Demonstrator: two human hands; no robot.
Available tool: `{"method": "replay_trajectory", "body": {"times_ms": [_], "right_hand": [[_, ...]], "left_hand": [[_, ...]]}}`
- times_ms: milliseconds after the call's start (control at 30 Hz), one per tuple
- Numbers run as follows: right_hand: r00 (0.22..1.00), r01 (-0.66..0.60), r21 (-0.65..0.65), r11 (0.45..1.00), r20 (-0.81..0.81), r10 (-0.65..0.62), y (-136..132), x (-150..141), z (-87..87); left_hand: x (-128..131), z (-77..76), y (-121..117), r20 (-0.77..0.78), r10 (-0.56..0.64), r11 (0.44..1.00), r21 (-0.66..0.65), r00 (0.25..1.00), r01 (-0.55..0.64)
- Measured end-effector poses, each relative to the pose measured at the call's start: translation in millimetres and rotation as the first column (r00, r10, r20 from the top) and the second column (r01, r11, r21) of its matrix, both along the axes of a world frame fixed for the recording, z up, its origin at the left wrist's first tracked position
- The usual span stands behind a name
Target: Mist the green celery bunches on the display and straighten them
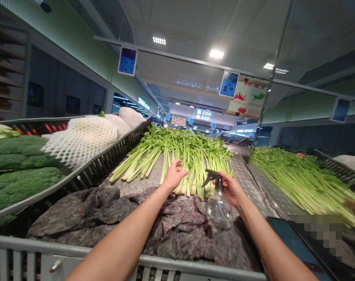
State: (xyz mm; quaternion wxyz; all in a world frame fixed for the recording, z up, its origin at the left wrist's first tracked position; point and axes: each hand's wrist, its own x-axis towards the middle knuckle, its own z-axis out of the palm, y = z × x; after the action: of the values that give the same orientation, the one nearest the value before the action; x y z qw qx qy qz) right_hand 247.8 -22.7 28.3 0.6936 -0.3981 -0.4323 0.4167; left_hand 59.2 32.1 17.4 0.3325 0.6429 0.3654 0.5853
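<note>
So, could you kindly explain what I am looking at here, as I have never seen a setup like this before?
There is no machine here: the two bare arms belong to a person wearing a camera on their head. This single picture looks forward and down past their hands. The right hand holds a clear spray bottle with a black trigger head. The left hand appears to hold nothing; whether it touches the celery behind it, I cannot tell. The celery lies spread on a metal tread-plate surface, with crumpled grey felt cloth nearer the camera. To the left are broccoli and produce in white foam nets.
</note>
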Motion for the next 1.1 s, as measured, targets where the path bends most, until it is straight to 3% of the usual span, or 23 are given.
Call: {"method": "replay_trajectory", "body": {"times_ms": [67, 133, 233, 367, 500, 567, 633, 700, 767, 833, 933, 1000, 1100], "right_hand": [[0.999, -0.012, -0.133, 0.991, 0.03, 0.016, 2.3, -7.1, -6.7], [1.0, 0.019, -0.113, 0.993, 0.012, -0.018, 4.3, -14.5, -10.4], [0.988, 0.131, 0.072, 0.989, -0.097, -0.123, 4.9, -20.1, -7.0], [0.967, 0.211, 0.19, 0.959, -0.185, -0.176, 2.1, -21.3, 0.5], [0.999, 0.045, 0.183, 0.982, 0.004, -0.046, -5.8, -22.0, 0.7], [0.987, -0.103, 0.111, 0.988, 0.131, 0.088, -11.0, -21.8, 0.0], [0.959, -0.235, 0.043, 0.971, 0.17, 0.225, -14.7, -20.8, -0.4], [0.947, -0.291, 0.039, 0.956, 0.155, 0.282, -14.8, -18.7, -0.7], [0.969, -0.205, 0.078, 0.976, 0.153, 0.191, -11.2, -15.0, -1.2], [0.987, -0.014, 0.157, 0.988, 0.157, -0.011, -6.3, -9.1, -1.1], [0.95, 0.255, 0.29, 0.922, 0.1, -0.294, -2.2, 3.1, 2.5], [0.912, 0.377, 0.338, 0.863, 0.027, -0.409, -2.4, 11.2, 6.7], [0.861, 0.476, 0.4, 0.783, -0.029, -0.508, -2.1, 19.1, 10.2]], "left_hand": [[6.7, -6.5, -6.4, -0.149, -0.275, 0.953, -0.169, 0.95, 0.25], [15.1, -13.4, -14.5, -0.267, -0.463, 0.87, -0.319, 0.845, 0.375], [26.2, -20.8, -25.7, -0.249, -0.52, 0.825, -0.397, 0.817, 0.403], [37.2, -26.2, -36.1, -0.062, -0.661, 0.702, -0.401, 0.747, 0.588], [40.7, -25.2, -39.2, 0.009, -0.708, 0.668, -0.314, 0.706, 0.674], [39.2, -21.6, -39.4, 0.013, -0.76, 0.614, -0.314, 0.649, 0.725], [38.0, -18.7, -40.0, -0.009, -0.818, 0.543, -0.346, 0.576, 0.765], [38.0, -17.8, -40.3, -0.057, -0.837, 0.522, -0.379, 0.544, 0.764], [37.7, -18.1, -38.5, -0.112, -0.786, 0.598, -0.387, 0.608, 0.702], [33.9, -16.3, -33.5, -0.143, -0.651, 0.74, -0.34, 0.746, 0.58], [18.4, -6.1, -20.4, -0.139, -0.267, 0.962, -0.105, 0.954, 0.254], [3.9, 3.7, -10.1, -0.065, 0.038, 0.997, 0.076, 0.997, -0.033], [-15.8, 14.9, 3.0, 0.102, 0.33, 0.923, 0.174, 0.938, -0.344]]}}
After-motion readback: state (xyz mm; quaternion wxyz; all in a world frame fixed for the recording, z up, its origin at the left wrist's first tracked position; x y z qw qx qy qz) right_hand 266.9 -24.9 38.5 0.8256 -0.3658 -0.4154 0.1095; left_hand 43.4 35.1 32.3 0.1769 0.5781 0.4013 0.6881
